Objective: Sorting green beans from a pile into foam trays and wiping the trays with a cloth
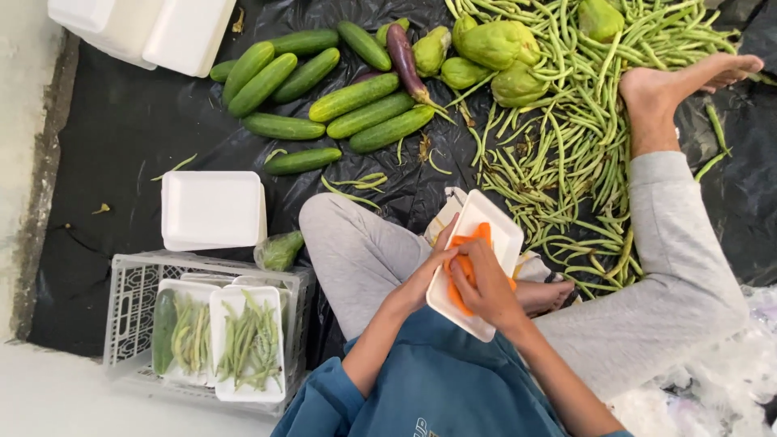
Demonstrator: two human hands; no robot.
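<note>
Both hands work one white foam tray (490,226): left hand (430,273) grips its edge, right hand (483,285) apparently pinches orange carrots (469,240).

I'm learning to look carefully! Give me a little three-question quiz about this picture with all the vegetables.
1. True or false: the white tray in the person's hands has orange pieces on it.
2. What lies in the wrapped trays inside the crate? A) eggplants B) green beans C) cucumbers
3. Fill in: the purple eggplant lies between the cucumbers and the pale green ______.

Key:
1. True. The left hand steadies the tray's edge and the right hand presses on the orange pieces.
2. B, green beans.
3. Squashes, the lumpy ones beside the loose bean pile.
</note>
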